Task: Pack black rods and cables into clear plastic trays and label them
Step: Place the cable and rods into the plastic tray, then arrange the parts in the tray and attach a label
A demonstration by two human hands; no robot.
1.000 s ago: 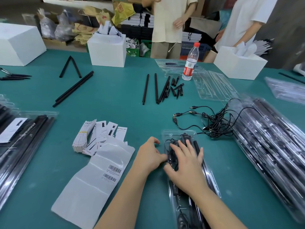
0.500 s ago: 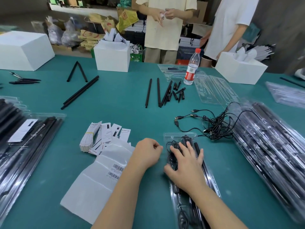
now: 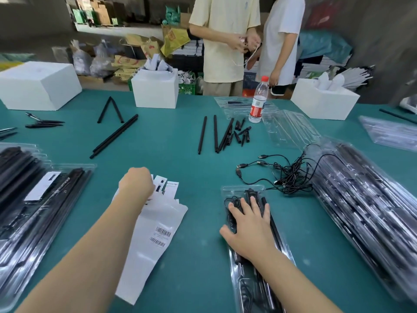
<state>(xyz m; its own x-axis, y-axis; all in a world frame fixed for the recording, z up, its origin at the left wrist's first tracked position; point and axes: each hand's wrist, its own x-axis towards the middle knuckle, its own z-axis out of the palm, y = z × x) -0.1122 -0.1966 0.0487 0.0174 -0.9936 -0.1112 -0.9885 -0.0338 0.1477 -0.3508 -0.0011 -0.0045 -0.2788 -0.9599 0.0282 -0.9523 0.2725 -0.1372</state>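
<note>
On the near right of the green table point(image 3: 191, 159) lies a clear plastic tray point(image 3: 239, 192) already loaded with black rods and a coiled cable. The right hand point(image 3: 250, 224) rests flat on its lid, fingers spread, pressing it down. The left hand point(image 3: 136, 184) is over at the stack of labels point(image 3: 168, 188) to the near left of the tray; its fingers are curled under and hidden from above, so I cannot tell whether they pinch a label yet. A long sheet of backing paper point(image 3: 153, 240) with barcodes lies just beneath that arm.

Judging by the layout, this tray looks filled and closed, with labelling the step in hand. A good deal is done: finished packs point(image 3: 40, 199) carrying a white label sit at the near left, and a large heap of packed trays point(image 3: 372, 211) lies at the right. Plenty remains: loose black rods point(image 3: 214, 134) and short tips lie far centre, more rods point(image 3: 115, 136) far left, a tangle of cables point(image 3: 286, 175) just beyond the tray, and empty trays point(image 3: 291, 129) near a water bottle point(image 3: 258, 100).
</note>
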